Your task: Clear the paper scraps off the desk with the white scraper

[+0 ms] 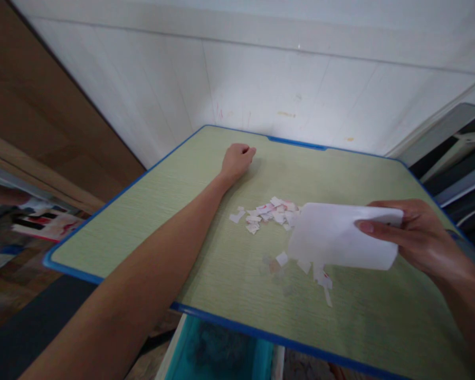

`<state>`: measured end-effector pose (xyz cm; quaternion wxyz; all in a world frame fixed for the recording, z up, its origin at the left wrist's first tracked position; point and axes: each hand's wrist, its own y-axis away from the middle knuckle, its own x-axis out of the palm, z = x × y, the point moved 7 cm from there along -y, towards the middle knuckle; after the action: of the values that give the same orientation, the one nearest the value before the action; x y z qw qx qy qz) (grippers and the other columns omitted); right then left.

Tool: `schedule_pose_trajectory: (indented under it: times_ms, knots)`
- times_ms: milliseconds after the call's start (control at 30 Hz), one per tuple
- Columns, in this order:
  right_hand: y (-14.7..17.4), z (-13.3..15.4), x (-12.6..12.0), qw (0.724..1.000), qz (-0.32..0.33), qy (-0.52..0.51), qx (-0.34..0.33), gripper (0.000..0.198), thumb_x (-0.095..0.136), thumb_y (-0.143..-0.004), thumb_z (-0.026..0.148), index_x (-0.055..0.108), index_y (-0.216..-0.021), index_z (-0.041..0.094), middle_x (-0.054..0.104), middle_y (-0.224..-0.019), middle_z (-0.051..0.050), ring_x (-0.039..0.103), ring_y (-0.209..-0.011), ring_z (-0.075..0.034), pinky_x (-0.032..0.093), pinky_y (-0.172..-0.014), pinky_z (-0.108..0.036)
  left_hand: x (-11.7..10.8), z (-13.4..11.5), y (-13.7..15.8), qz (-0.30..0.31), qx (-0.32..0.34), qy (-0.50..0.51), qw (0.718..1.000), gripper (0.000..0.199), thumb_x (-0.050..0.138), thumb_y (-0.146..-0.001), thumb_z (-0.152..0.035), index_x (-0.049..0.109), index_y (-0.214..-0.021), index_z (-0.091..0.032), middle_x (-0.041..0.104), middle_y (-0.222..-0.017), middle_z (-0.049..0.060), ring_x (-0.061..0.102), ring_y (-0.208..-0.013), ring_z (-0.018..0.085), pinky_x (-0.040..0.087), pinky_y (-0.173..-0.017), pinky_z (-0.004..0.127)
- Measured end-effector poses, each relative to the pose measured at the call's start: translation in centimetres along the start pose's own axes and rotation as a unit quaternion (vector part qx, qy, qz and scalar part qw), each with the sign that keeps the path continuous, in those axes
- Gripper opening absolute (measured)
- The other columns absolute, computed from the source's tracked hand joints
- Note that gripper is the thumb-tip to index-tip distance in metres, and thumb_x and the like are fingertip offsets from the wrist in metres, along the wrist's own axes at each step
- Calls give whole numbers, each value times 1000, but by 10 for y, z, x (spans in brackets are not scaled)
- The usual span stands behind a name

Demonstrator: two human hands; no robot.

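In my right hand [423, 232] is a flat white card with rounded corners [340, 235], gripped at its right end with the thumb on top. The card is tilted over the table, its left edge beside a small heap of torn paper scraps [275, 212]. More paper scraps [320, 275] lie along the card's near edge, partly under it. My left hand [238, 159] is closed in a fist and rests on the green tabletop [352, 177], beyond the heap and apart from it. Nothing shows between its fingers.
A blue rim [237, 327] runs around the table. Below its front edge is a teal bin [217, 348] with dark contents. A white panelled wall [261, 79] stands behind, a brown wooden door [55, 95] at left. Part of another person's arm [3, 193] shows at far left.
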<state>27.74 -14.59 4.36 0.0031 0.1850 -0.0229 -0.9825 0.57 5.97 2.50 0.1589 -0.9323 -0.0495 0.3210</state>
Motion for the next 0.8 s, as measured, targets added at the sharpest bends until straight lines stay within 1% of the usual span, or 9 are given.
schedule_pose_trajectory:
  times_ms: [133,267,433,567,600,667,733,767,800]
  knots:
    - [5,6,-8,999,-35,-11,13,34,93,-52,40,66,-50,19,52,-43,2,43,-38,-10,26,-36,-22,0,0,-1,4,-3,-11,1000,36,48,-84,-30,39,-50,-21,35,-52,-1,36,-60,13,25,-63,32]
    - [9,8,-21,997,-73,-1,29,34,92,-54,42,66,-51,20,51,-43,3,43,-40,-9,27,-37,-21,-1,-1,-1,4,0,-11,1000,37,48,-84,-31,38,-49,-22,33,-51,-2,35,-59,12,23,-62,33]
    - [5,0,-27,998,-39,-22,46,34,93,-52,42,68,-51,20,54,-43,1,44,-35,-10,26,-33,-22,-1,-2,0,5,1,-3,1000,38,48,-84,-31,38,-49,-22,32,-50,-2,35,-59,13,23,-61,32]
    - [3,-1,-27,996,-65,-55,17,37,93,-53,48,70,-53,20,57,-46,0,50,-39,-12,34,-36,-22,-1,-1,0,5,-2,0,1000,39,49,-84,-30,37,-48,-22,29,-50,-2,34,-58,12,22,-61,33]
    - [3,-1,-24,997,-60,-56,9,36,93,-54,48,70,-54,20,59,-47,0,51,-41,-12,36,-37,-22,-1,-1,0,4,-2,0,1000,39,49,-84,-30,36,-48,-22,29,-49,-3,34,-58,12,22,-61,33]
    - [1,-1,-14,999,-22,-43,0,34,92,-56,46,71,-55,19,60,-49,0,52,-42,-12,37,-39,-22,-1,-1,0,2,-1,0,1000,38,49,-84,-30,37,-49,-22,29,-49,-3,34,-58,12,22,-61,32]
    - [0,-3,-5,999,25,-22,3,32,91,-59,43,71,-57,19,59,-48,1,51,-43,-11,35,-38,-21,0,-1,0,1,-1,0,1000,37,49,-84,-30,38,-49,-21,30,-50,-3,34,-59,12,22,-61,32]
    - [-1,-4,-3,999,37,-14,7,31,90,-61,43,71,-57,19,58,-48,1,50,-42,-11,33,-38,-20,0,-1,-1,1,-1,0,1000,37,49,-84,-30,39,-49,-21,30,-50,-3,34,-59,12,22,-61,31]
    - [-1,-5,-4,999,36,-9,9,31,90,-62,42,70,-58,18,57,-48,2,49,-42,-10,32,-38,-20,0,0,-1,1,-1,0,1000,37,49,-83,-29,39,-49,-21,30,-50,-3,34,-59,12,22,-61,31]
